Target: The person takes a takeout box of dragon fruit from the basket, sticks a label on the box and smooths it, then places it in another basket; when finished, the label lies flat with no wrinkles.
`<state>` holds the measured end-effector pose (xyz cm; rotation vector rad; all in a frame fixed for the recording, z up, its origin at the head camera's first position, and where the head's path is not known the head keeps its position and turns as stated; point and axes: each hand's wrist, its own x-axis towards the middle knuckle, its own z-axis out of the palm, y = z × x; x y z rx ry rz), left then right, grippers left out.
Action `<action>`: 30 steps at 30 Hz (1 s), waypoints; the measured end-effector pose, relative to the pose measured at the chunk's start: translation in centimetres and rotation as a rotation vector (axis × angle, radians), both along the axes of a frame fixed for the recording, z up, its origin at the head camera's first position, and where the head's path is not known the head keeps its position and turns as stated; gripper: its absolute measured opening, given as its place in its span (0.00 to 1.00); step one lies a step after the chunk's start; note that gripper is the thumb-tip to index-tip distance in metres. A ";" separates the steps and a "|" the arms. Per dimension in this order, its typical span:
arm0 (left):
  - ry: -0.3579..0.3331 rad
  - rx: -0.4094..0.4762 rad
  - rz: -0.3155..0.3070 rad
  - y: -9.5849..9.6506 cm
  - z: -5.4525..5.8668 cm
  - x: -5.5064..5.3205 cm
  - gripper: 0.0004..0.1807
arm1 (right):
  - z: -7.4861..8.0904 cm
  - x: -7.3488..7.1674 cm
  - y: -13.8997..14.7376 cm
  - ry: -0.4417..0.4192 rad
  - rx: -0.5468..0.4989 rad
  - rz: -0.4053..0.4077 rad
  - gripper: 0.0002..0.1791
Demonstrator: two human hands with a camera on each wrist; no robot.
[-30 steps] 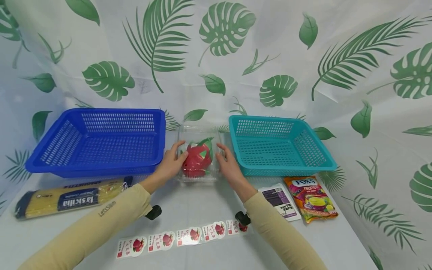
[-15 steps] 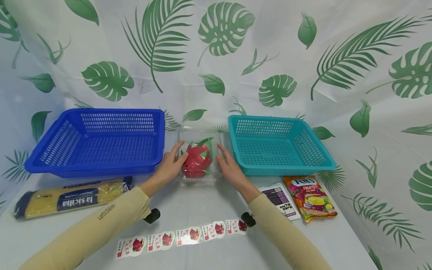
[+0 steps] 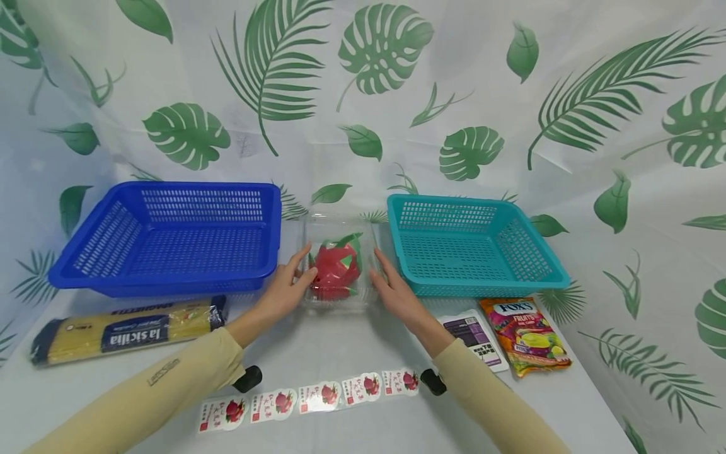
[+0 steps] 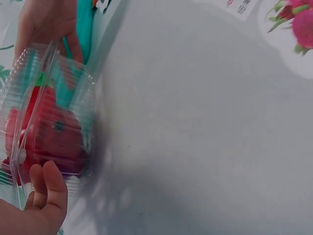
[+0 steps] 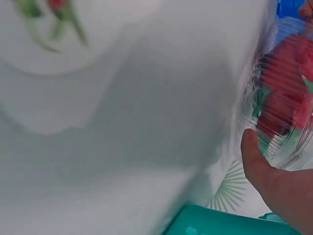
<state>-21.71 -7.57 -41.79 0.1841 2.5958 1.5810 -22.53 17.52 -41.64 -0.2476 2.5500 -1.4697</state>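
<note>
Between my two hands a clear plastic clamshell box point(image 3: 341, 302) stands on the table in the head view. Through its wall shows a red dragon fruit point(image 3: 337, 270) with green leaf tips. My left hand point(image 3: 282, 289) is at the box's left side, its fingertips right by the wall and nothing gripped. On the other side my right hand point(image 3: 401, 301) has its fingers extended, a little off the box's right wall. In the left wrist view the left fingers point(image 4: 55, 188) are loosely bent beside the box. The right wrist view has the right thumb point(image 5: 253, 152) near the ribbed side.
A blue basket point(image 3: 263, 277) stands left, a teal basket point(image 3: 488, 287) right. In front lie a spaghetti pack point(image 3: 136, 329), a white-and-purple package point(image 3: 473, 337) and a Fox's candy bag point(image 3: 526, 334). A strip of dragon fruit stickers point(image 3: 319, 396) lies nearest the person.
Both hands have eased outward and slightly back from the sides of the box, the right one more. Box and fruit keep their place on the table; the head view has shifted slightly.
</note>
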 end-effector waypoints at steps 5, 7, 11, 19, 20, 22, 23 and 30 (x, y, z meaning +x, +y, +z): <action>-0.018 0.047 -0.003 -0.1 0.1 0.7 0.31 | 0.0 0.8 0.3 -0.044 -0.060 -0.001 0.32; -0.024 0.067 0.002 -0.1 0.1 0.8 0.31 | 0.0 0.9 0.3 -0.052 -0.080 -0.007 0.31; -0.024 0.098 0.012 0.0 0.2 0.8 0.29 | 0.0 0.8 0.2 -0.052 -0.095 -0.017 0.30; -0.023 0.101 0.033 0.1 0.4 0.2 0.27 | 0.0 0.4 -0.2 -0.039 -0.105 -0.016 0.29; -0.027 0.101 0.036 0.2 0.5 0.2 0.27 | 0.0 0.4 -0.3 -0.040 -0.104 -0.016 0.30; -0.028 0.100 0.040 0.2 0.6 0.1 0.27 | 0.0 0.3 -0.4 -0.044 -0.102 -0.018 0.30; -0.026 0.096 0.040 0.3 0.6 0.1 0.27 | 0.1 0.3 -0.4 -0.047 -0.100 -0.020 0.30; -0.035 0.071 0.036 0.2 0.4 0.3 0.29 | 0.2 0.4 -0.1 -0.055 -0.115 -0.017 0.31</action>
